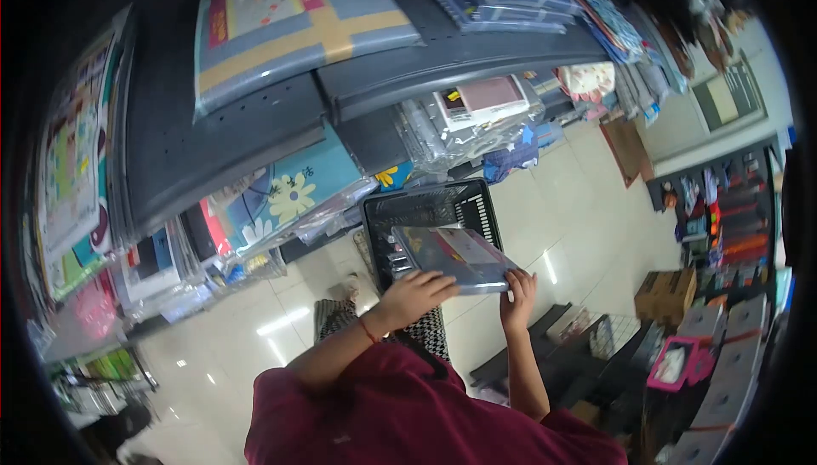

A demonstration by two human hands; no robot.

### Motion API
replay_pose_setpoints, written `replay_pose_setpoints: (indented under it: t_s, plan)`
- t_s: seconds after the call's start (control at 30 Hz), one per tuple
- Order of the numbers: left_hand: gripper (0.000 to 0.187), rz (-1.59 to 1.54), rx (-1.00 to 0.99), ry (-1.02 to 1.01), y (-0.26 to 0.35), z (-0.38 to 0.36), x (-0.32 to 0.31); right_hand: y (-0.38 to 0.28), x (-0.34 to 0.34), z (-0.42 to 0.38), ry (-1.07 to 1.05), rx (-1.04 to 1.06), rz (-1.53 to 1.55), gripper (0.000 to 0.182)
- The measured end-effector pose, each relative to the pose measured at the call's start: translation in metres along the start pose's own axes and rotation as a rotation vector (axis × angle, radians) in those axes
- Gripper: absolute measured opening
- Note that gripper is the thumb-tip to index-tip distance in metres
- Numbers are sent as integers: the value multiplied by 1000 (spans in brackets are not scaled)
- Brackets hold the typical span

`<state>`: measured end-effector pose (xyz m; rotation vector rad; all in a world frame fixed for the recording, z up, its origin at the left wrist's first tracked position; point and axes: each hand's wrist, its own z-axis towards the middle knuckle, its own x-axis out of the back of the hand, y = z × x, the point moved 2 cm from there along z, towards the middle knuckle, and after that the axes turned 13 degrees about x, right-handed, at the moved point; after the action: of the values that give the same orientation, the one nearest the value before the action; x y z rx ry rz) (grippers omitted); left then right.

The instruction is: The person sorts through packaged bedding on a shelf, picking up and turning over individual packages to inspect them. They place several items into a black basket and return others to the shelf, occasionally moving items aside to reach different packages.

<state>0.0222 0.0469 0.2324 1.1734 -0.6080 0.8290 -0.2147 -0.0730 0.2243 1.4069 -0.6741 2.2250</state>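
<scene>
Between my hands is a flat, grey-blue package (455,258) in clear plastic, with a printed label on its face. My left hand (417,295) grips its near left edge, fingers lying over the top. At the near right corner, my right hand (517,293) closes on it with the thumb and fingers. The package is tilted and overlaps a black plastic basket (489,201) with slotted walls. Part of the basket's inside is hidden behind the package.
Dark metal shelves (442,74) run along the left and front, stacked with wrapped textile packages (298,22). A lower shelf holds a blue package with daisies (294,197). To the right are a cardboard box (664,295), a pink-framed item (674,365) and shiny floor tiles (579,210).
</scene>
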Motion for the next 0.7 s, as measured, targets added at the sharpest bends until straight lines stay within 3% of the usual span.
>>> replay_pose_setpoints:
  t_s: [0.23, 0.33, 0.4, 0.47, 0.5, 0.6, 0.63, 0.7]
  plan:
    - [57, -90, 543, -116, -90, -3, -89, 51, -133, 71, -240, 260, 120, 39]
    - [57, -91, 598, -114, -132, -8, -143, 75, -210, 62, -436, 224, 5, 40]
    - [44, -108, 600, -70, -149, -5, -160, 78, -246, 62, -553, 156, -51, 43]
    - [41, 24, 763, -125, -164, -10, -185, 74, -277, 60, -609, 123, -18, 46]
    - [41, 183, 792, -18, -171, -20, -203, 66, -285, 59, -647, 115, -4, 49]
    - [40, -198, 1019, -269, -166, -47, -195, 46, -312, 44, -712, 123, 214, 55]
    - [39, -292, 1055, -215, -157, -61, -189, 48, -333, 32, -831, 235, 233, 56]
    - [38, -391, 1087, -140, -137, -95, -180, 25, -341, 17, -1129, 227, 553, 52]
